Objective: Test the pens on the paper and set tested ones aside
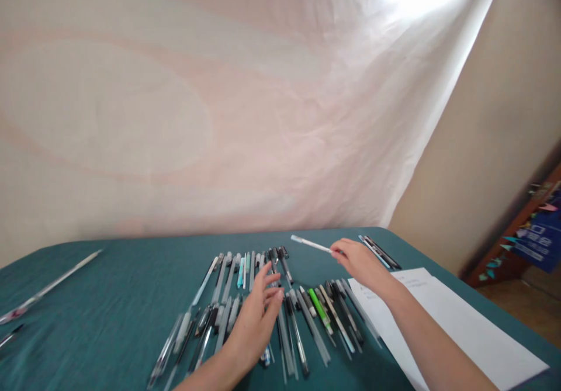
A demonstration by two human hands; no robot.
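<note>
White pen (312,244); writing on paper (464,329) unreadable. Points left, crosswise, your right hand (358,260) fingers clamped; left hand (256,316), fingers apart.

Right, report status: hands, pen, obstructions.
Right hand holding pale pen. Left hand open over pens, partly blocking view. Right forearm crosses paper.

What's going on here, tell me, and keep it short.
A person's right hand holds a pale pen raised over the green cloth. The left hand, fingers parted, is over two rough rows of pens; whether it touches any is hard to tell. White paper lies at the right, partly hidden by the right forearm.
</note>
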